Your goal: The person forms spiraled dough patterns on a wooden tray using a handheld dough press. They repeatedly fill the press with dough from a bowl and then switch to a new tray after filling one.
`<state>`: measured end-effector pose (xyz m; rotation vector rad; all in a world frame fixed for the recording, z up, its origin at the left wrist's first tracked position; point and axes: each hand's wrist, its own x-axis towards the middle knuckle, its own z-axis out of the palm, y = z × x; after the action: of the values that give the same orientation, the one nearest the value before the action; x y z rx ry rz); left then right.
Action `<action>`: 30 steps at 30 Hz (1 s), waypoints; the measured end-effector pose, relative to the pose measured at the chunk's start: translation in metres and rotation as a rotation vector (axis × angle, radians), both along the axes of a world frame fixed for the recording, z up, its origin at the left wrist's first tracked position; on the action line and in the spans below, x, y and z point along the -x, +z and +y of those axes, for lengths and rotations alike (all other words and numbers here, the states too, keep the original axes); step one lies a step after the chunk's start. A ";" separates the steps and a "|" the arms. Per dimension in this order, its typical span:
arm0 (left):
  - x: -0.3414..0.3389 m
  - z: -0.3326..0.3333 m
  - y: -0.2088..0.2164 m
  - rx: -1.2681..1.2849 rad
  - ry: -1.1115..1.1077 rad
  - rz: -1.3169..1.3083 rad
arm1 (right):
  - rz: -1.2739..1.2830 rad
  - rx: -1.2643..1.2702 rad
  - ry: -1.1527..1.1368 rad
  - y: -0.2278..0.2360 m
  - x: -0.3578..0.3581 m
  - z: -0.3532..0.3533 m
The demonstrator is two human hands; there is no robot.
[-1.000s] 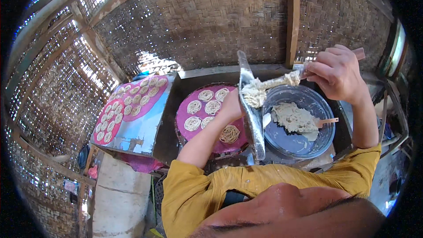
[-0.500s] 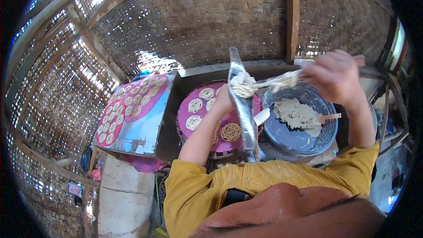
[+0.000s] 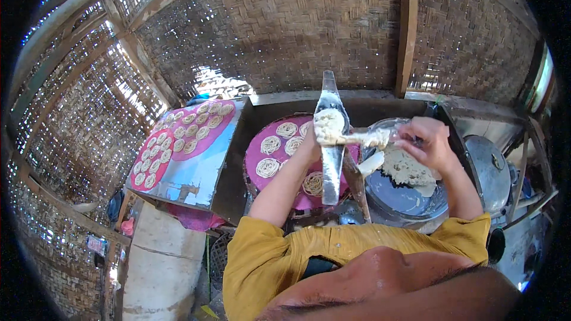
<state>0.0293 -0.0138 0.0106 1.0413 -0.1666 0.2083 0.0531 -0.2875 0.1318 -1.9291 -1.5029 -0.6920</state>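
In the middle stands a long metal dough press (image 3: 331, 172), pointed at its far end, with pale dough (image 3: 330, 123) heaped in its opening. My left hand (image 3: 310, 144) grips it from the left side, its fingers mostly hidden behind the metal. From the right, my right hand (image 3: 429, 142) holds a dough-coated spatula (image 3: 367, 137) by its end, fingers bent round it. The spatula's other end meets the dough in the press. Below the press is a round pink sheet (image 3: 257, 153) bearing several coiled noodle-like dough rounds (image 3: 267, 167).
A dark basin (image 3: 380, 197) with more dough (image 3: 409, 169) stands beneath my right hand. At left, more dough rounds (image 3: 153, 165) lie on pink sheets over a blue-white board (image 3: 189, 172). A metal lid (image 3: 486, 163) sits far right. A woven wall (image 3: 297, 30) rises behind.
My right hand has come down and inward, bringing the spatula level against the dough in the press. The press now stands more upright in the view, and the view has shifted slightly.
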 end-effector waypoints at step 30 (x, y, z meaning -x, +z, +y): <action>0.015 -0.034 0.018 -0.867 0.276 0.036 | -1.101 0.304 0.144 0.047 0.020 0.039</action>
<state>0.0147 -0.0481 0.0282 1.9327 -0.0748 0.3827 0.0331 -0.2489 0.1788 -1.6398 -2.4559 -1.6998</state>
